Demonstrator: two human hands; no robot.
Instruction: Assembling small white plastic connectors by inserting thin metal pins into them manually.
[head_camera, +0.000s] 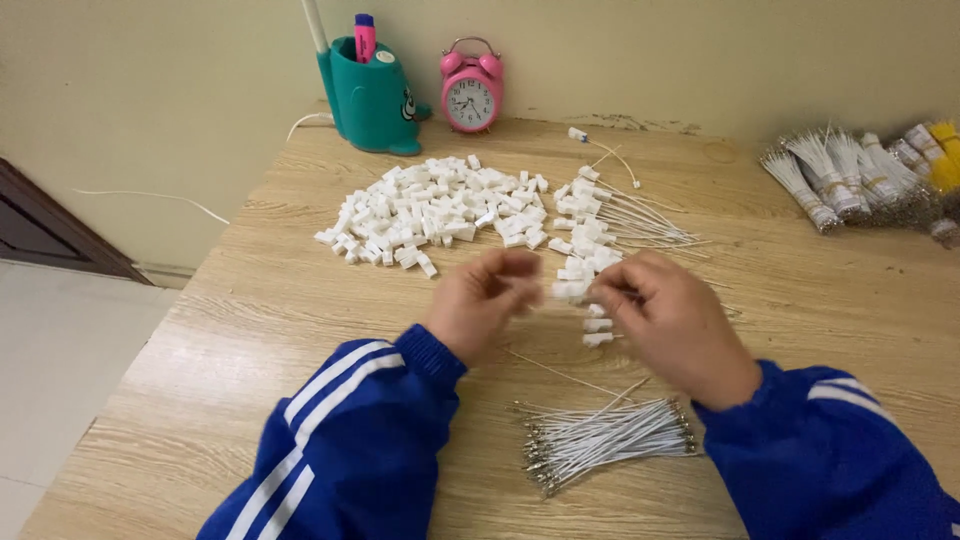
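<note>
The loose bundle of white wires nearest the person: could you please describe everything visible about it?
The loose bundle of white wires lies flat on the wooden table, running roughly left to right between the blue sleeves. The thin, plastic-looking strands carry small metal terminals at both ends, fanned out at the left. One strand angles up towards the right hand. Neither hand touches the bundle.
</note>
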